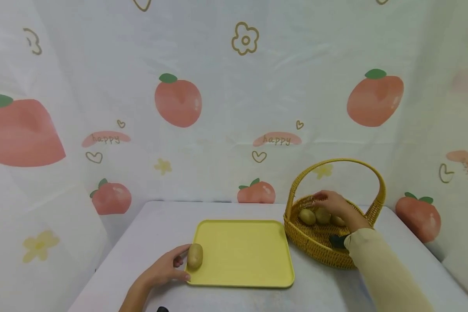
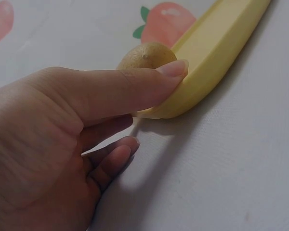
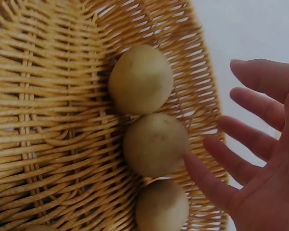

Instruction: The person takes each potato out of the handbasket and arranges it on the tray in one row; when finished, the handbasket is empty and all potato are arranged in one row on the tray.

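1. A white cloth backdrop [image 1: 214, 167], printed with red fruit, hearts, flowers and the word "happy", stands behind the white tabletop [image 1: 140, 234].
2. A woven wicker basket [image 1: 311, 248] with a tall arched handle [image 1: 337, 160] sits toward the far right corner of the tabletop.
3. A shallow yellow tray [image 1: 242, 251] lies flat in the middle of the tabletop, its right edge just beside the basket.
4. The left hand [image 1: 165, 266] is at the tray's left edge, thumb and index finger spread apart. The thumb lies on the rim at the near left corner; the other fingers bend loosely below it, beside the tray.
5. The right hand [image 1: 333, 203], in a pale sleeve [image 1: 386, 268], is well apart from the left, over the far side of the basket. Its fingers are spread and hold nothing; whether the little finger touches a potato below is hard to tell from the wrist view.
6. Three potatoes [image 1: 322, 216] lie in a row inside the basket, along its far edge.
7. A single potato [image 1: 195, 256] lies on the tray against the left edge, lengthwise along it, between the left thumb and index finger.
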Motion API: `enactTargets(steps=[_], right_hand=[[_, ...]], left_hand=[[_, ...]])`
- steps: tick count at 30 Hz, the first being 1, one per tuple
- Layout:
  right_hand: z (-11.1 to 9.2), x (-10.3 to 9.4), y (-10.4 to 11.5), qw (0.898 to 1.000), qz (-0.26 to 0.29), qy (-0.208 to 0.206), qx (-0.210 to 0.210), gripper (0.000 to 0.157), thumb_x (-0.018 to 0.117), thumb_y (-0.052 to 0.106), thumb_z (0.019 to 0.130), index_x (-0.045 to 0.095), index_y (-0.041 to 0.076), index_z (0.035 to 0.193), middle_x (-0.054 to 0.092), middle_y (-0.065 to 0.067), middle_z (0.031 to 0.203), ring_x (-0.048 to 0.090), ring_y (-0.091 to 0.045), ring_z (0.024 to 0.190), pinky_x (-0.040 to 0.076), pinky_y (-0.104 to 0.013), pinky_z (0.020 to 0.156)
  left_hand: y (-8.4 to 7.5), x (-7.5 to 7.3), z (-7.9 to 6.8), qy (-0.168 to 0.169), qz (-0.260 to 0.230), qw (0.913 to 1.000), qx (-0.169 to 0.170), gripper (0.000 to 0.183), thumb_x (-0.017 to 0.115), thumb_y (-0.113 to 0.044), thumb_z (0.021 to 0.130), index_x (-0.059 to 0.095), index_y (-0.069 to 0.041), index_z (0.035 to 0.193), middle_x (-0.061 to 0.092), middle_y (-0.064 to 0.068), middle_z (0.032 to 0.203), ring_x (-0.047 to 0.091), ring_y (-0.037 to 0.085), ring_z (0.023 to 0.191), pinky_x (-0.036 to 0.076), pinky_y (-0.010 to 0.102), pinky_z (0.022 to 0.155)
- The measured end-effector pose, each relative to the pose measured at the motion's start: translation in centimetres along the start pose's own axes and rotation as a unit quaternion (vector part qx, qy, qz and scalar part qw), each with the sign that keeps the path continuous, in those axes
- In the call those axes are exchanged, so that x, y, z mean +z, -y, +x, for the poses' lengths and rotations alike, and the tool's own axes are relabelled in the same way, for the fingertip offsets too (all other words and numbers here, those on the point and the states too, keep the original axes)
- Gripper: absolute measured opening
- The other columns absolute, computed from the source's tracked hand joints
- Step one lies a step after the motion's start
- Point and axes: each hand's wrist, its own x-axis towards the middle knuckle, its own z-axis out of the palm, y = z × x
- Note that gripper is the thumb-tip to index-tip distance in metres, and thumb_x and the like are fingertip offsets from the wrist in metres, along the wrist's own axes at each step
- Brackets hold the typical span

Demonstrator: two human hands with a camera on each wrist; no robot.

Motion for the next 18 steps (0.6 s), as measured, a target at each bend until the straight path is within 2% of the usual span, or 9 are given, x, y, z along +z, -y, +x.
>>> enactTargets(steps=[5, 13, 16, 18], right_hand=[[0.3, 0.2, -1.6, 0.999, -0.035, 0.025, 0.005, 0.044, 0.058, 0.019, 0.097, 0.052, -0.011, 0.129, 0.048, -0.035, 0.130, 0.045, -0.053, 0.117, 0.039, -0.058, 0.092], [0.3, 1.3, -3.1, 0.992, 0.021, 0.117, 0.032, 0.064, 0.062, 0.027, 0.094, 0.041, -0.014, 0.138, 0.033, -0.037, 0.142, 0.032, -0.055, 0.128, 0.037, -0.059, 0.096], [0.2, 1.5, -3.3, 0.993, 0.009, 0.116, 0.030, 0.062, 0.061, 0.027, 0.094, 0.043, -0.013, 0.137, 0.034, -0.037, 0.141, 0.032, -0.056, 0.127, 0.037, -0.060, 0.095], [0.2, 1.5, -3.4, 0.994, -0.009, 0.108, 0.016, 0.055, 0.062, 0.023, 0.091, 0.050, -0.010, 0.133, 0.042, -0.035, 0.136, 0.043, -0.051, 0.120, 0.042, -0.055, 0.090]], left_hand=[[-0.2, -0.1, 0.0, -0.001, 0.002, 1.0000, -0.005, 0.087, 0.087, -0.029, 0.068, 0.047, -0.005, 0.142, 0.052, 0.002, 0.095, 0.047, 0.019, 0.087, 0.040, 0.030, 0.074], [-0.6, -0.2, -0.2, -0.002, 0.005, 1.0000, 0.005, 0.087, 0.087, -0.025, 0.068, 0.047, -0.002, 0.141, 0.052, 0.003, 0.093, 0.046, 0.019, 0.086, 0.040, 0.030, 0.074], [-0.6, -0.1, -0.2, -0.003, 0.004, 1.0000, 0.005, 0.087, 0.087, -0.025, 0.068, 0.047, -0.002, 0.141, 0.052, 0.003, 0.093, 0.047, 0.019, 0.086, 0.040, 0.030, 0.074], [-0.6, -0.1, -0.2, -0.003, 0.003, 1.0000, 0.001, 0.087, 0.087, -0.025, 0.068, 0.047, -0.002, 0.141, 0.052, 0.003, 0.093, 0.046, 0.019, 0.086, 0.040, 0.030, 0.073]])
